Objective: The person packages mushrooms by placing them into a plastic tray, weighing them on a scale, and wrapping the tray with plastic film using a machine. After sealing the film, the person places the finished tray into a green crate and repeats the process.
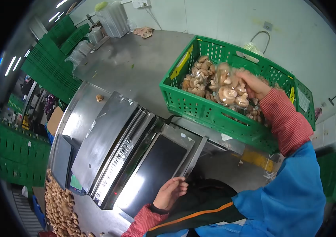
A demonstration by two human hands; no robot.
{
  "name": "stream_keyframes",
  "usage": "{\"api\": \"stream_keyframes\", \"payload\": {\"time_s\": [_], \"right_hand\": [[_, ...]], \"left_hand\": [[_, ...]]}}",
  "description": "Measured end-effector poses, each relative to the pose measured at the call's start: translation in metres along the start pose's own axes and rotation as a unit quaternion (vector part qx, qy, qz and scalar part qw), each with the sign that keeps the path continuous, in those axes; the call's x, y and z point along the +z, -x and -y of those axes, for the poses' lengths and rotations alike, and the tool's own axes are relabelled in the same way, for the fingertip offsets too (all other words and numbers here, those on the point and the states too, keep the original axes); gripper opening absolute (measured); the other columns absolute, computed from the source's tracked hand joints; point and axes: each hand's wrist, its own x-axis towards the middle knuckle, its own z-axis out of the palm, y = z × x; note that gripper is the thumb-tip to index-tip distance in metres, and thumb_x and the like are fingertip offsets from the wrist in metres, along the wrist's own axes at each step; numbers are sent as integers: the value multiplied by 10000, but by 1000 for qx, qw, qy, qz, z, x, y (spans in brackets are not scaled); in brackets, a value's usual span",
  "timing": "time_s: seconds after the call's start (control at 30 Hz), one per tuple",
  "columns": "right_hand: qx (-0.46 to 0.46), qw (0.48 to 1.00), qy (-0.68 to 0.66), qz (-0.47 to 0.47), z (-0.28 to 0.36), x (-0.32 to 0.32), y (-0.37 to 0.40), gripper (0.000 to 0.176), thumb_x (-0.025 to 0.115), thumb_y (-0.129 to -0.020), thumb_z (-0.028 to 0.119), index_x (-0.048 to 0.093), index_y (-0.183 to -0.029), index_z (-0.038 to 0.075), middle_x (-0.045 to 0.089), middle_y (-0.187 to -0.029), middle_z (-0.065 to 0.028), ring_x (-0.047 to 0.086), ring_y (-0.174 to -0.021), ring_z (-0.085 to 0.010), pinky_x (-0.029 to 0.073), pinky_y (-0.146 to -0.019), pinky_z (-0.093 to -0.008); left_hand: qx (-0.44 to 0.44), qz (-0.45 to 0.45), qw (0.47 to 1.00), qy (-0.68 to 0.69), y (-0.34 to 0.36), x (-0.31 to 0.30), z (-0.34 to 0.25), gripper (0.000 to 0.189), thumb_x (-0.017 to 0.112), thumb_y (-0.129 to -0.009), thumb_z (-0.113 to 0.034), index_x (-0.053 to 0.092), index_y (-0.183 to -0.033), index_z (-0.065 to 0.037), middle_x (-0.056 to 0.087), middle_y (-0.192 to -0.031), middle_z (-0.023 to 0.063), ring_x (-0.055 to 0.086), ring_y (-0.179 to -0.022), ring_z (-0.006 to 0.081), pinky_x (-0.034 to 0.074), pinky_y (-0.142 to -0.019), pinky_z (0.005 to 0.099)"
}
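Note:
In the head view my right hand [253, 83] is closed on a clear-wrapped pack of mushrooms [228, 90], held inside the green crate [215, 112]. Other wrapped mushroom packs [195, 85] lie in the crate around it. My left hand [170, 192] hangs over the near edge of the wrapping machine [152, 166], its fingers curled together. Whether anything is between those fingers I cannot make out. The machine's dark flat plate lies just left of that hand.
Loose mushrooms [61, 205] are heaped on the metal table at lower left, and a single mushroom [99, 97] lies farther back. Stacked green crates [51, 59] stand at the left. Clear plastic trays [112, 19] are piled near the wall.

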Motion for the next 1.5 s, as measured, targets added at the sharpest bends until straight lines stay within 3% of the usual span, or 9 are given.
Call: {"api": "stream_keyframes", "payload": {"time_s": [0.4, 0.57, 0.63, 0.7, 0.77, 0.93, 1.23, 1.37, 1.5], "right_hand": [[94, 981, 140, -95, -108, 13, -102, 557, 570, -830, 562, 598, -1115, 84, 653, -982, -103, 653, -842, -253, 542, -682, -399], [229, 968, -69, 80, -63, 67, -38, 495, 474, -924, 502, 548, -1192, 93, 625, -1071, -143, 619, -919, -265, 512, -797, -369], [58, 967, 216, 123, -47, 47, -87, 418, 478, -935, 422, 570, -1108, 53, 623, -965, -176, 612, -854, -323, 489, -733, -403], [-243, 645, 723, -44, -21, 33, -101, 356, 483, -947, 343, 592, -1024, 13, 621, -859, -210, 604, -789, -381, 467, -669, -437], [-386, 596, 691, -136, -1, 99, -63, 279, 489, -959, 235, 591, -953, -25, 615, -792, -209, 607, -715, -367, 449, -627, -428], [-492, 750, 405, 176, -27, 366, 97, 114, 547, -906, 73, 557, -837, -17, 498, -693, -75, 467, -608, -164, 372, -557, -290], [-548, 499, 272, 614, -269, 742, 332, 129, 649, -784, 117, 589, -843, 20, 561, -792, -139, 557, -754, -318, 463, -664, -402], [-533, 349, 407, 655, -359, 789, 368, 95, 589, -765, 106, 562, -811, 28, 561, -815, -136, 563, -823, -312, 480, -723, -402], [-506, 408, 388, 653, -373, 795, 373, 42, 557, -748, 77, 546, -746, 36, 554, -793, -131, 561, -819, -316, 488, -721, -402]], "left_hand": [[37, -75, 994, 75, 9, -17, 16, 280, 498, -964, -215, 541, -1171, -32, 610, -975, 79, 583, -903, 170, 488, -831, 324], [88, -38, 994, 49, 15, -25, 30, 306, 489, -974, -235, 534, -1217, -54, 610, -1006, 31, 583, -894, 114, 486, -816, 281], [163, -33, 986, 31, 30, -29, 43, 280, 505, -971, -272, 562, -1152, -66, 598, -891, -18, 544, -766, 40, 458, -679, 180], [180, -50, 982, -1, 61, -29, 34, 268, 510, -969, -285, 566, -1109, -63, 596, -863, -15, 541, -734, 38, 457, -654, 178], [216, -65, 974, -16, 94, -46, 31, 255, 508, -969, -268, 573, -1098, -57, 605, -856, -9, 551, -740, 42, 462, -664, 187], [348, -311, 884, -40, 221, -100, 30, 223, 530, -956, -225, 606, -1044, -36, 609, -796, 11, 553, -708, 69, 468, -666, 219], [450, -818, 357, -23, 476, -339, 156, 211, 582, -882, -102, 567, -1078, -28, 572, -962, 48, 557, -862, 136, 462, -751, 265], [402, -834, 378, -3, 513, -411, 215, 239, 603, -863, -110, 576, -1087, -30, 576, -973, 69, 559, -865, 147, 479, -746, 268], [399, -758, 508, 90, 517, -418, 225, 210, 594, -884, -126, 587, -1074, -35, 600, -931, 48, 562, -804, 118, 482, -697, 240]]}}
